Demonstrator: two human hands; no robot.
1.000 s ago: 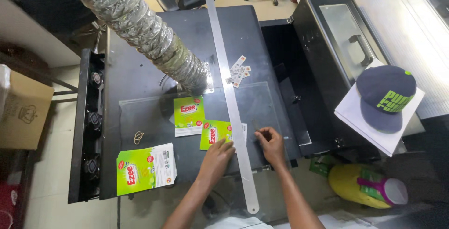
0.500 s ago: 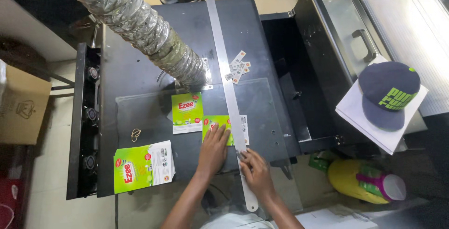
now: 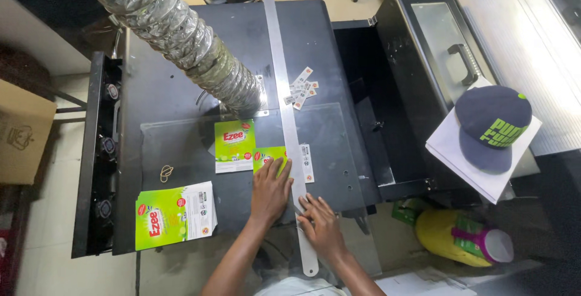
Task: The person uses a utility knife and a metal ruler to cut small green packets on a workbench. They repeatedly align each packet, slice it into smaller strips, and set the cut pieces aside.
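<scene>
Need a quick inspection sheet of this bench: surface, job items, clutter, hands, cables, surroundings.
Surface: dark metal table with clear sheet.
Job's things: long metal ruler laid across green label; second label; label stack.
Clutter: rubber band, white strips.
Hands: left hand flat on the label; right hand pressing the ruler.
Cables: nothing seen.
Surroundings: foil duct, cap, yellow bottle, cardboard box.

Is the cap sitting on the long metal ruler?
No, the cap lies on a white sheet off to the right, apart from the ruler that both hands press down.
</scene>
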